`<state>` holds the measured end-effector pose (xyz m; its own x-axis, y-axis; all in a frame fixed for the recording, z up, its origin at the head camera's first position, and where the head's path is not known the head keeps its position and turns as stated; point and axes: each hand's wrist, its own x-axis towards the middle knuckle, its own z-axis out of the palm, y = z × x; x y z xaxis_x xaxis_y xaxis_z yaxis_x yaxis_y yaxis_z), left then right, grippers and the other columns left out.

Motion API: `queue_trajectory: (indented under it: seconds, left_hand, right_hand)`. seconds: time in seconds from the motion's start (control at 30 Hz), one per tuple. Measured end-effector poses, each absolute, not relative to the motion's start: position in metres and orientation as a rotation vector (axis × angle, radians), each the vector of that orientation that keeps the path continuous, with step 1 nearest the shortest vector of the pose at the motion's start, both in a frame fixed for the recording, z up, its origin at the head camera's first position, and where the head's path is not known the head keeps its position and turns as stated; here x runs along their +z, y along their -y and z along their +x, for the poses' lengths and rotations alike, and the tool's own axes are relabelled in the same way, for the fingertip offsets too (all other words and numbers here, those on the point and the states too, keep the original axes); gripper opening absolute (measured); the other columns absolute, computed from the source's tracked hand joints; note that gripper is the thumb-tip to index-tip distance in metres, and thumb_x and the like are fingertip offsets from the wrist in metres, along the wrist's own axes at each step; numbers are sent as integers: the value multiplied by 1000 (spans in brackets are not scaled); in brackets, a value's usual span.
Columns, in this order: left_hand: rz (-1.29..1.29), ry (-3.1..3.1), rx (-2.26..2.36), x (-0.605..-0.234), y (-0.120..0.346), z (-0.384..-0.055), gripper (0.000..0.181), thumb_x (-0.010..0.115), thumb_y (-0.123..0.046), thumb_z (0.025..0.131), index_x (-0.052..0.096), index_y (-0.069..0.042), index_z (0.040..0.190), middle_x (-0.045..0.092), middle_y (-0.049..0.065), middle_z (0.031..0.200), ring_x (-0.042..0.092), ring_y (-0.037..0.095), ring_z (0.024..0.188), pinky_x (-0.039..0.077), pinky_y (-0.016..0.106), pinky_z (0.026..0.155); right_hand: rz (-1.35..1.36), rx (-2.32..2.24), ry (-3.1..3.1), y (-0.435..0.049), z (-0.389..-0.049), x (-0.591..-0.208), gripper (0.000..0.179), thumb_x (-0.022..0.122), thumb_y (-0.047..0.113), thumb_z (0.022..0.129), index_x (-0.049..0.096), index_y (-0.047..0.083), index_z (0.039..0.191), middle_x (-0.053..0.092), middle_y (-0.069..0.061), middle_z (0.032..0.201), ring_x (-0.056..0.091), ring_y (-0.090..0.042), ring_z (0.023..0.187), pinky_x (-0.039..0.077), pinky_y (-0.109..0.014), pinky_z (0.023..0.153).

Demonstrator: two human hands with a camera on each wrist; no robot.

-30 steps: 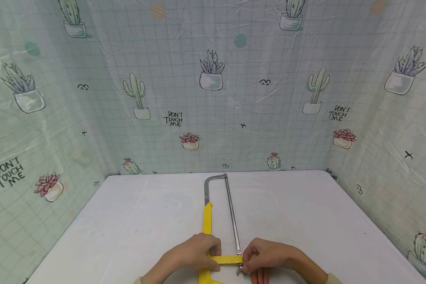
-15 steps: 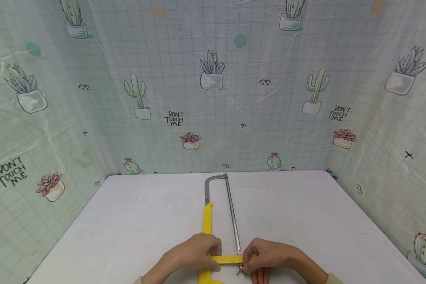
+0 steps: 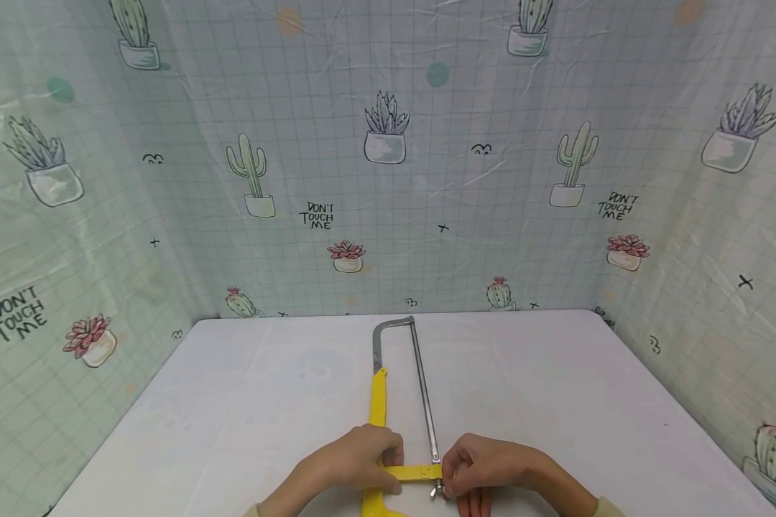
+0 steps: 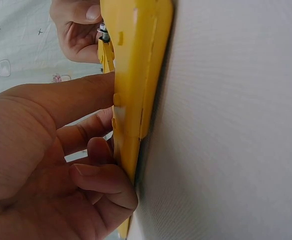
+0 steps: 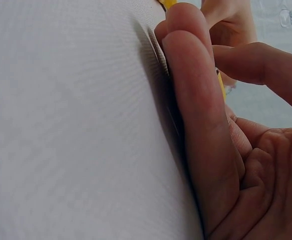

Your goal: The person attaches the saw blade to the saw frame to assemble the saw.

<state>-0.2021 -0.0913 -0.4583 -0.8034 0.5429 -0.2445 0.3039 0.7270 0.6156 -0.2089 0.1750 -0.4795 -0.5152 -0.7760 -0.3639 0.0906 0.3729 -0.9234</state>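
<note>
A hacksaw with a yellow frame (image 3: 378,398) and a grey metal front bow (image 3: 376,345) lies on the white table. Its narrow blade (image 3: 423,391) runs along the right side to a yellow arm (image 3: 417,472) at the near end. My left hand (image 3: 362,456) grips the frame where that arm joins it, thumb and fingers on either side. At the arm's end, the thumb and forefinger of my right hand (image 3: 485,463) pinch at the silver wing nut (image 3: 437,491), partly covering it. That hand's other fingers (image 5: 200,110) lie straight along the tabletop.
The white table (image 3: 543,388) extends around the saw on both sides. Behind it and along both sides hangs a pale curtain (image 3: 388,208) printed with potted cacti.
The wing nut has turned slightly at the fingertips of my right hand. My left hand and the hacksaw stay where they were.
</note>
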Motion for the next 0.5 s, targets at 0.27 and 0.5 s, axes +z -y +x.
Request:
queue_trajectory:
  seconds: [0.27, 0.5]
  left_hand:
    - [647, -2518, 803, -459, 92, -202, 21, 87, -23, 80, 67, -24, 84, 62, -12, 77, 52, 5, 68, 46, 21, 64]
    - [644, -2511, 812, -459, 92, -202, 21, 87, -23, 81, 67, -23, 84, 63, -11, 77, 52, 5, 67, 47, 21, 65]
  right_hand:
    - [-612, -1268, -1746, -175, -210, -479, 5, 66, 13, 95, 70, 10, 93, 69, 3, 67, 61, 0, 51, 50, -15, 51]
    - [-613, -1270, -1739, -176, -210, -478, 5, 66, 12, 95, 70, 10, 95, 69, 3, 67, 61, 0, 51, 50, -15, 50]
